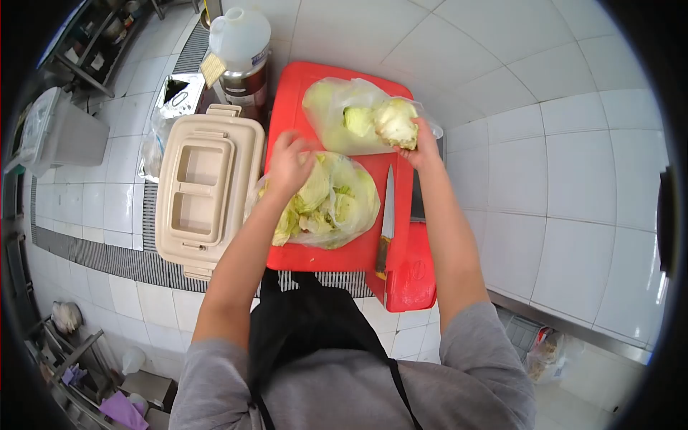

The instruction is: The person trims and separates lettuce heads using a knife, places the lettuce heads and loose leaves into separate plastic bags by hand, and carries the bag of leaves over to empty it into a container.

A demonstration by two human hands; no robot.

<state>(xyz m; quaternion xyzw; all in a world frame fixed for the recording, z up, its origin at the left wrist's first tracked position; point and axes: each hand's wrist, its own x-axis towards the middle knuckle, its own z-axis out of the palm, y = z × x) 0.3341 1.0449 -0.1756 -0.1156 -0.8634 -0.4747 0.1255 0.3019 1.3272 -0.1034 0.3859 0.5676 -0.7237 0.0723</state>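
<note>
My right hand (pixel 423 145) is closed on a pale lettuce head (pixel 395 123) over the far right part of the red surface (pixel 287 93). Behind and left of it lies a clear plastic bag (pixel 326 118) with pale green contents. My left hand (pixel 290 163), blurred, hovers at the left edge of a second clear bag (pixel 365 197) full of loose lettuce leaves (pixel 312 204); whether it holds anything is unclear. To the right of this bag rests a knife (pixel 388 215), its blade pointing away from me and its handle near the front edge.
Left of the red surface is a beige lidded container (pixel 244 165). Beyond it stand a metal canister (pixel 244 86) and a translucent jug (pixel 240 36). A red box (pixel 419 272) sits at the front right. The tiled wall (pixel 502 172) closes off the right side.
</note>
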